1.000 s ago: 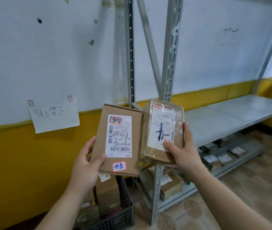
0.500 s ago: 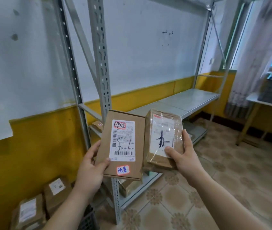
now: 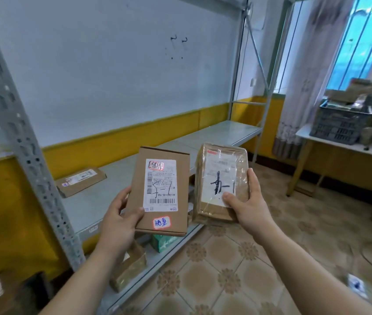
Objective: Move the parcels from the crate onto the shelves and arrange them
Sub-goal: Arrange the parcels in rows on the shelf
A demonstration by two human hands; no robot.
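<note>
Both hands grip upright parcels, left hand (image 3: 118, 220) on flat box (image 3: 161, 192) nearer the shelf (image 3: 103, 192), right hand (image 3: 246, 206) holding taped parcel (image 3: 220, 181).

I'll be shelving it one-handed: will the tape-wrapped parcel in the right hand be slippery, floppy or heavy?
Probably a bit slippery: glossy clear tape covers the tape-wrapped parcel. Likely stiff, since its edges look straight and boxy in the right hand. It seems fairly light, because the thumb and fingers alone hold it upright by its lower end.
</note>
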